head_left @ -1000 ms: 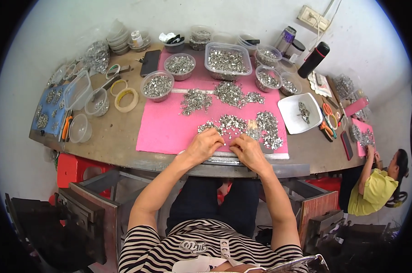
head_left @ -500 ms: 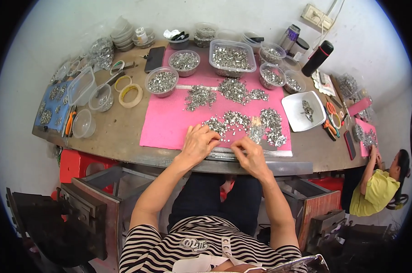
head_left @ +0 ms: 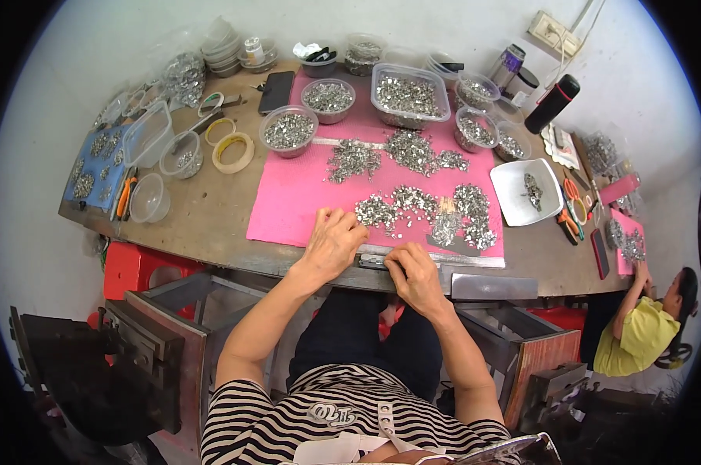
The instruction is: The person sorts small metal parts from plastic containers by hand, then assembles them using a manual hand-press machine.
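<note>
Left hand (head_left: 335, 242) curled, right hand (head_left: 414, 271) pinched narrow — can't tell if they're holding anything — table edge (head_left: 218, 248) close by, open pink mat (head_left: 287, 200) left of the fingers

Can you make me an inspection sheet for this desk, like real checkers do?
Surface: pink mat on a table
Things: silvery bits, piled on the mat and in tubs; metal strip at the front edge
Clutter: tape, pliers, flask
Hands: left hand bent near the mat's front edge; right hand at the strip; grips unclear
Cables: wire by the wall socket
Surroundings: red stool; co-worker at right
</note>
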The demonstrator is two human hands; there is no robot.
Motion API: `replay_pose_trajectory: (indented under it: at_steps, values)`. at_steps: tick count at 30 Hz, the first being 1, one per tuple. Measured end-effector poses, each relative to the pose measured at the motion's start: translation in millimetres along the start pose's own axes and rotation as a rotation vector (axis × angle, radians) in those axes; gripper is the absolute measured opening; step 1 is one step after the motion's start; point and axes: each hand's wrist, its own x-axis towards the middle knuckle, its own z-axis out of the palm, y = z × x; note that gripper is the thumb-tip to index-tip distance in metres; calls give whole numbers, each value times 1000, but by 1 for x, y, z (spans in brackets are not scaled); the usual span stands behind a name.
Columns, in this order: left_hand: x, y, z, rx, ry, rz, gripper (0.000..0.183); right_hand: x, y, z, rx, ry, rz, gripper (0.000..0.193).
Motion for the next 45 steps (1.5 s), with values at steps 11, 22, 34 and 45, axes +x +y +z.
replay_pose_trajectory:
  at_steps: [11, 22, 34, 45]
  values:
    - [-7, 5, 12, -105, 105, -95, 8, -2, -4, -1, -215, 0, -145, 13]
    - [-1, 3, 11, -114, 20, -40, 6, 32, 31, 3, -413, -21, -30, 7]
    - [-24, 35, 6, -585, 75, -189, 6, 5, 3, -13, 25, -81, 125, 10]
    - [-28, 40, 18, -534, 125, -116, 11, -8, 3, -3, 6, 2, 102, 14]
